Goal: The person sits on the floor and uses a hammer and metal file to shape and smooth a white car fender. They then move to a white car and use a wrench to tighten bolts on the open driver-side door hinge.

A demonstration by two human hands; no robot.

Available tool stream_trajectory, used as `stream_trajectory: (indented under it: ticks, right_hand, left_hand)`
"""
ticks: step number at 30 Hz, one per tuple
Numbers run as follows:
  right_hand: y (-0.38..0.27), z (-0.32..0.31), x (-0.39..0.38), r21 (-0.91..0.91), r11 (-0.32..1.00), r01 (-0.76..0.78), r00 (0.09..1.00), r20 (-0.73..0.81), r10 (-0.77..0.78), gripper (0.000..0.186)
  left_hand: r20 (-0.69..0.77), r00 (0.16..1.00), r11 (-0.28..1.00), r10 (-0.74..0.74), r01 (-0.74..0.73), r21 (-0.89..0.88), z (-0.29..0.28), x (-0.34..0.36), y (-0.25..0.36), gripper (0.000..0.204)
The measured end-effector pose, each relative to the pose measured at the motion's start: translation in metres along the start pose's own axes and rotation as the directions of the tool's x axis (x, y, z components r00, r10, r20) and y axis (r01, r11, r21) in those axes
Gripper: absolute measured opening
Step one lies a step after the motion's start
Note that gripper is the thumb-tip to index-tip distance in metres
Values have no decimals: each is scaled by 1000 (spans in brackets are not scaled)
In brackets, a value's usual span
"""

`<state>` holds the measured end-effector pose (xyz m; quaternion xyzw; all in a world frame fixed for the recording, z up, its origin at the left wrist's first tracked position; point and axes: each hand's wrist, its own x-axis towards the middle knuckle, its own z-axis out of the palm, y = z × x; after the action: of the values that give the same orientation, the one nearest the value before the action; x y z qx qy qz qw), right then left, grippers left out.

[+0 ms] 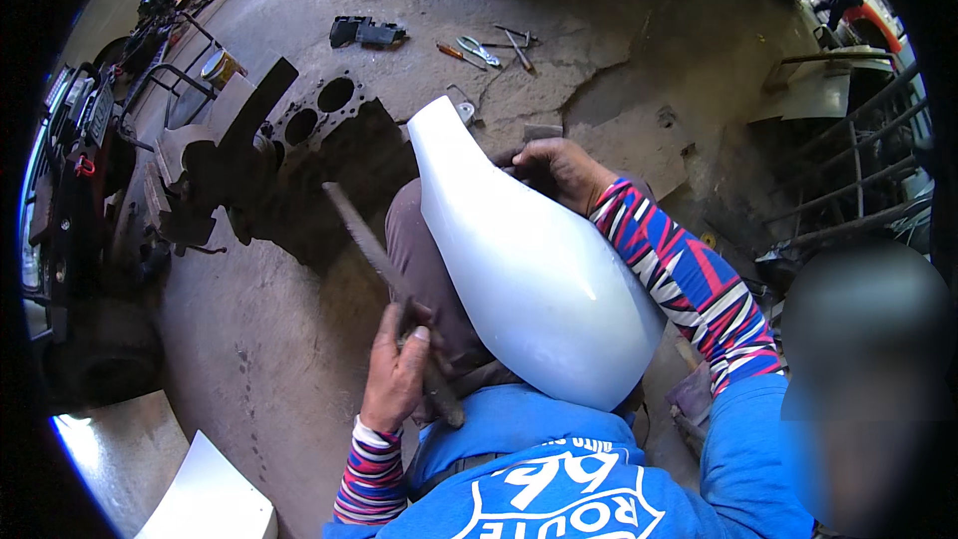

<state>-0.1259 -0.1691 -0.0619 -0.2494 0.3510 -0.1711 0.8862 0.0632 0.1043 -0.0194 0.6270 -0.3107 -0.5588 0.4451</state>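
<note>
**A white panel [529, 269] on the lap [424, 250]**

In the head view, we see the white panel lying across the lap. The left hand [392, 379] has its fingers clamped around a long tool [361, 240]. The right hand [569, 172] is at the panel's edge; whether its fingers grip, we cannot tell.

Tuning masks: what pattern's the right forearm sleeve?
Forearm sleeve: jagged pink, blue, white and black shapes; best in head view.

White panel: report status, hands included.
Left hand gripping long dark tool. Right hand at right edge of white panel. Panel over lap, nothing lying on it.
</note>
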Motion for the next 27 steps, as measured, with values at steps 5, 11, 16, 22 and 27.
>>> stream_trajectory:
  ticks: [5,11,16,22,27]
  right_hand:
    - [-1,3,2,-70,996,62,983,-170,-73,19]
    - [0,1,0,-231,964,133,982,-102,-159,17]
    - [-4,2,-4,-77,992,99,994,-34,-102,21]
    - [-11,3,-19,-218,975,35,998,51,-24,25]
    - [-11,6,-19,-306,952,13,998,-50,-30,21]
  left_hand:
    - [-183,950,873,254,-144,466,-13,-2,20,44]
    - [-133,937,812,323,-202,547,-5,7,63,50]
    - [68,870,510,489,-348,787,1,29,90,47]
    - [162,857,494,489,-425,759,7,38,108,42]
    - [209,910,351,357,-338,873,1,44,116,39]
